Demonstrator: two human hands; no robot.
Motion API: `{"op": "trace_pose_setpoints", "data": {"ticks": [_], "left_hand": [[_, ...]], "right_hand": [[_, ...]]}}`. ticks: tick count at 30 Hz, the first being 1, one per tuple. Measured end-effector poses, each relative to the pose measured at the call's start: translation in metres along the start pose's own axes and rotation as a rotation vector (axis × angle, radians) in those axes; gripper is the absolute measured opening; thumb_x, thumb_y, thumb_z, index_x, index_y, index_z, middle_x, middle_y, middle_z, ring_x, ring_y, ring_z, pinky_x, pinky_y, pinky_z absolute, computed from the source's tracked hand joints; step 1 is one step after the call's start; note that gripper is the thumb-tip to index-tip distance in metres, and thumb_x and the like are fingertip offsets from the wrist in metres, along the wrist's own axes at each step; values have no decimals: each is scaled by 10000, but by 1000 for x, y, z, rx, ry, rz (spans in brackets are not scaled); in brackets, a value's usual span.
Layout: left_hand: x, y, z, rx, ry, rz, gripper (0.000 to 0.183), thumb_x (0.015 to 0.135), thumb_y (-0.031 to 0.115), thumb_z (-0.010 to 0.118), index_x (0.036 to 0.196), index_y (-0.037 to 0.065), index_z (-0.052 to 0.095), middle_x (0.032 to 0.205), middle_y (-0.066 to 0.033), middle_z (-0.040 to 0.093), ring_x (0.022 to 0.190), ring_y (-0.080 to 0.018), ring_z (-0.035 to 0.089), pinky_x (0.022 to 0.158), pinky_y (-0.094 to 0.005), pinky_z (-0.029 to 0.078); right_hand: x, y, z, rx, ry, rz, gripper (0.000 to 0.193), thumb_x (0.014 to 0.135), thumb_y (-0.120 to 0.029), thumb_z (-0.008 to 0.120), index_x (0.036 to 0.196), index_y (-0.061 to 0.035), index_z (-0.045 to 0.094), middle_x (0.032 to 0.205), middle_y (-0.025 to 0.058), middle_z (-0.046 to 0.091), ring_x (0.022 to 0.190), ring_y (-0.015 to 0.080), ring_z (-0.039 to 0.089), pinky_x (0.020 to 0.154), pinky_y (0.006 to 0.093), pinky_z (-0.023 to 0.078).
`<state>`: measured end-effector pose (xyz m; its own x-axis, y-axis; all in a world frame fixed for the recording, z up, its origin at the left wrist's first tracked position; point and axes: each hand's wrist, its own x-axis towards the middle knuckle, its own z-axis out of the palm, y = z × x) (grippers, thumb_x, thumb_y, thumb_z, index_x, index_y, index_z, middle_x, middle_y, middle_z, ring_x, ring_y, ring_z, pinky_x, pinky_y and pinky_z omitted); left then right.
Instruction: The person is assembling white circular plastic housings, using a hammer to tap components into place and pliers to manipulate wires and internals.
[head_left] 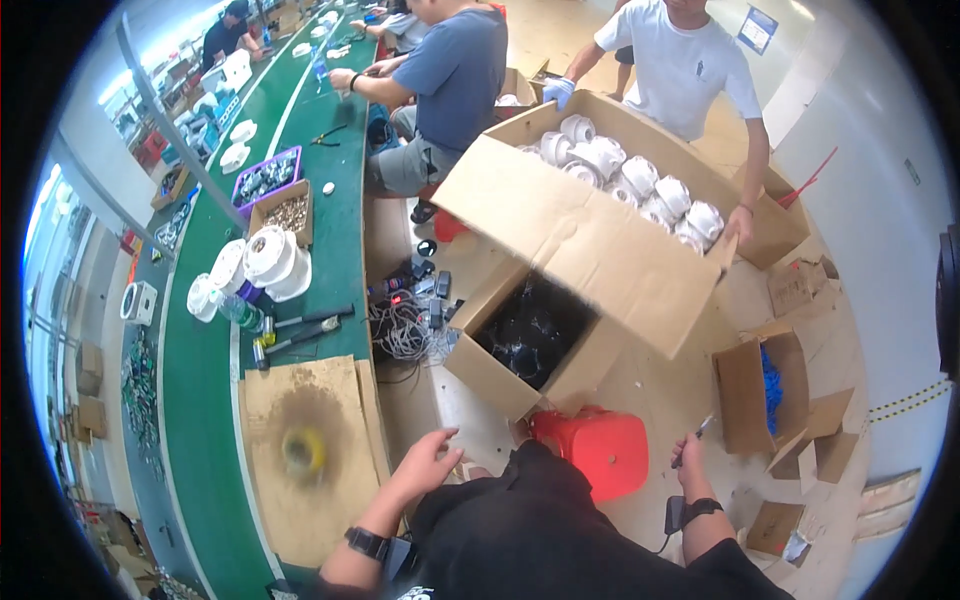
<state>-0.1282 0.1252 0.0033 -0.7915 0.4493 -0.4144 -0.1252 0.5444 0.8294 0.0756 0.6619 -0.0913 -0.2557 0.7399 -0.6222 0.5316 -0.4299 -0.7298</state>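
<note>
My left hand [432,464] is in the air beside the green bench's near edge, with thumb and fingers apart and nothing in it. My right hand [690,462], out to the right past the red stool [600,450], is closed on a small slim tool [705,428]; its kind is too small to make out. Ahead, a person in a white shirt grips a large cardboard box [570,235], tilted, full of white round plastic housings [640,175]. Below it stands an open carton [480,375] with a black inside.
On the green bench [205,420] lie a stained cardboard sheet [270,520] with a blurred yellow ring [303,452], two hammers [305,335], stacked white housings [275,262] and a purple basket [268,180]. Cables [405,330] lie beside it. A carton of blue pieces [735,400] stands right. Another person sits along the bench.
</note>
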Motion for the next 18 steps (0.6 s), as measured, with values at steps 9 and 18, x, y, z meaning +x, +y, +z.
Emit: {"op": "trace_pose_setpoints", "data": {"ticks": [9, 18], "left_hand": [[17, 50, 32, -123, 525, 146, 415, 887, 123, 595, 1261, -13, 479, 1187, -223, 541, 1120, -327, 549, 926, -383, 458], [125, 41, 101, 398, -179, -536, 1109, 782, 540, 684, 1551, 110, 11, 1602, -237, 2, 1391, -459, 288, 1087, -626, 277]], "right_hand": [[-55, -49, 49, 156, 129, -195, 363, 935, -439, 607, 981, -104, 472, 774, 14, 486, 596, 108, 488, 483, 284, 401], [-60, -2, 109, -1058, -25, -637, 801, 661, -372, 855, 1179, 76, 440, 1099, 218, 518, 1014, 329, 540, 856, 398, 474]]}}
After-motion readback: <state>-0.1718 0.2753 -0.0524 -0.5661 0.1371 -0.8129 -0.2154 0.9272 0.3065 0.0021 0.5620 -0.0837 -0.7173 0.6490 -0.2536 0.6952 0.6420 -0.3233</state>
